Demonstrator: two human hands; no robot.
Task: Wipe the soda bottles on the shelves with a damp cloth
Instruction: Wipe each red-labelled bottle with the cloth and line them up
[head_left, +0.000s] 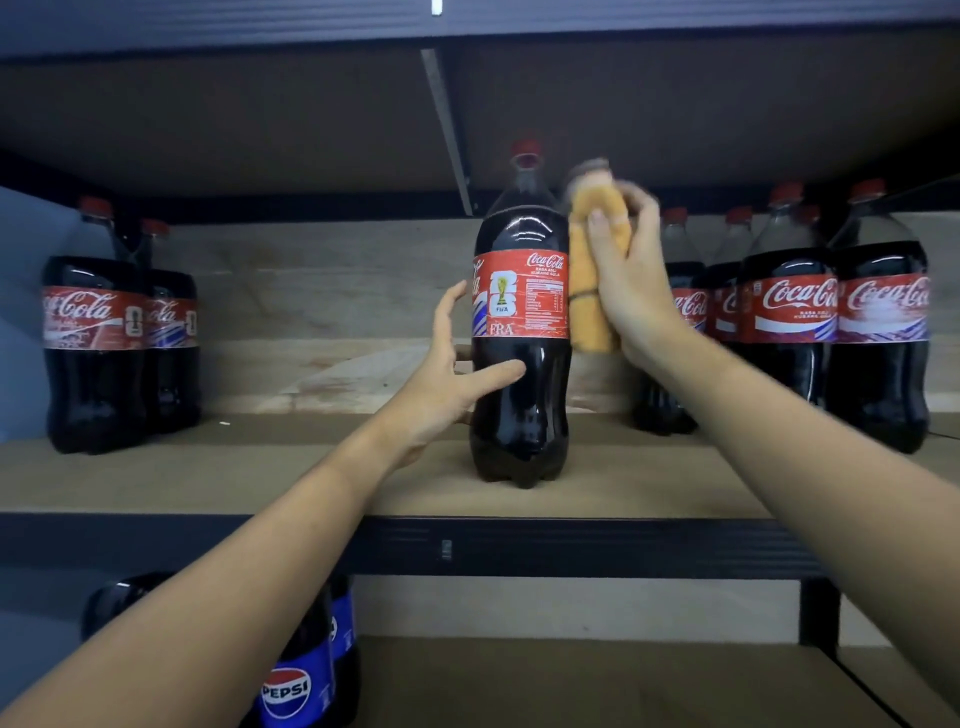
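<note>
Inspector: State the position of the work item.

Technician: The Coca-Cola bottle (521, 332) stands upright near the front edge of the shelf (208, 478), alone at the centre. Its long axis is vertical, red cap at the top. Further bottles stand in the left group (119, 338) and the right group (810, 322), both well apart from it.

Inspector: State the condition of each hand.

Technician: The left hand (452, 374) is spread, fingers nearly straight. The thumb touches the lower body of the bottle and the fingers reach round its left side; nothing is clasped. The right hand (623, 280) grips the orange cloth (592, 291), fingers curled round it, and holds it just beside the right flank of the bottle at shoulder and label height. Contact between cloth and bottle cannot be confirmed; the upper cloth is blurred.

Inspector: Which relation governs the coming stroke?

Technician: The bottle lies immediately left of the cloth hand. In judgement, the stroke should run along the vertical axis, with the left hand bracing the base against tipping.

Inspector: Other stock?

Technician: Pepsi bottles (301, 675) stand on the shelf below.
</note>
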